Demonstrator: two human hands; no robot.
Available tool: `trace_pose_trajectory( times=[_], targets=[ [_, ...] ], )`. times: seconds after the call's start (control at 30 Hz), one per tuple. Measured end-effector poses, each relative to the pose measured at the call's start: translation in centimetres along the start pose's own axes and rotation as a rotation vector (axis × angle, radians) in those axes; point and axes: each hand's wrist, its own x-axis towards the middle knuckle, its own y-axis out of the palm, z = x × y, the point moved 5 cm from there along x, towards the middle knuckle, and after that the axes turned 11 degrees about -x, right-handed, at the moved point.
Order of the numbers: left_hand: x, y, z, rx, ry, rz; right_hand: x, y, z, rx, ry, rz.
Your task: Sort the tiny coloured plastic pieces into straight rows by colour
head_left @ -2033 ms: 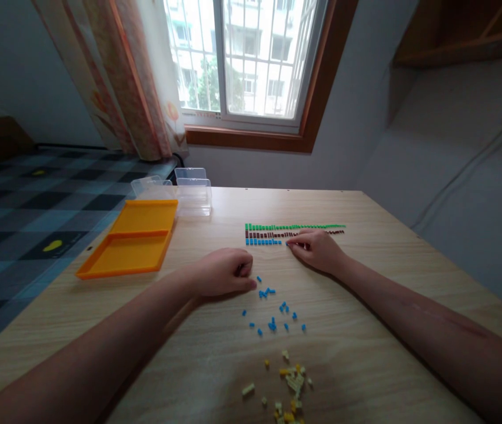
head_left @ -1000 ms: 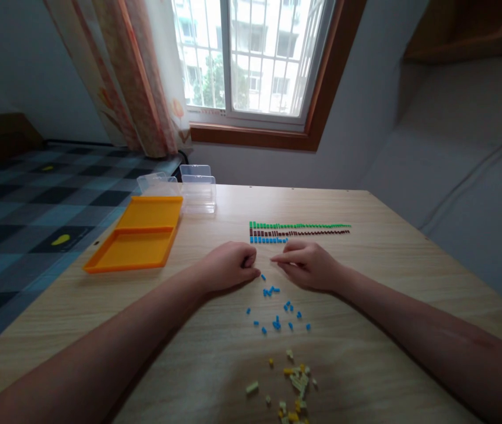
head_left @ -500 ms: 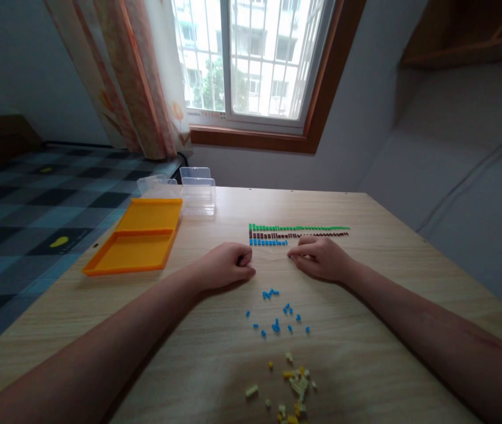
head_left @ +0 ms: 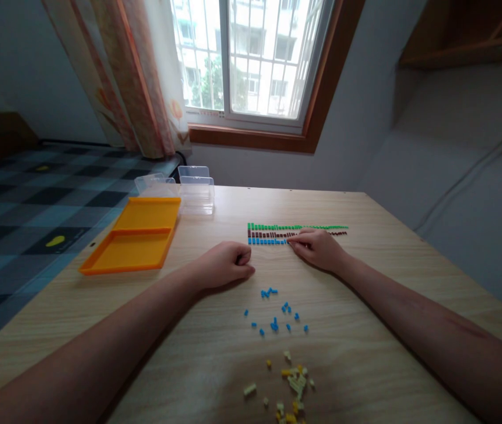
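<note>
My left hand rests on the table as a loose fist, thumb side toward the middle. Whatever it may hold is hidden. My right hand pinches at the right end of a row of small blue building bricks, its fingertips on the end brick, which they mostly cover. Behind that row run a dark brown row and a longer green row; my right hand covers part of the brown one. Several loose blue bricks lie scattered nearer to me, in front of both hands.
A pile of pale and bright yellow bricks lies at the near edge of view. On the left stands an open orange case, with clear plastic boxes behind it. A checked bed adjoins the wooden table.
My right hand has moved away from me, up to the end of the blue row, fingers still pinched. The left fist has stayed in place.
</note>
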Motion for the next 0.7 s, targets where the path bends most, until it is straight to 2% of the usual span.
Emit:
trace_pose_trajectory(
  times=[0.7],
  targets=[
    [-0.01, 0.09, 0.17, 0.007, 0.004, 0.031, -0.17, -0.09, 0.07, -0.01, -0.01, 0.0]
  ],
)
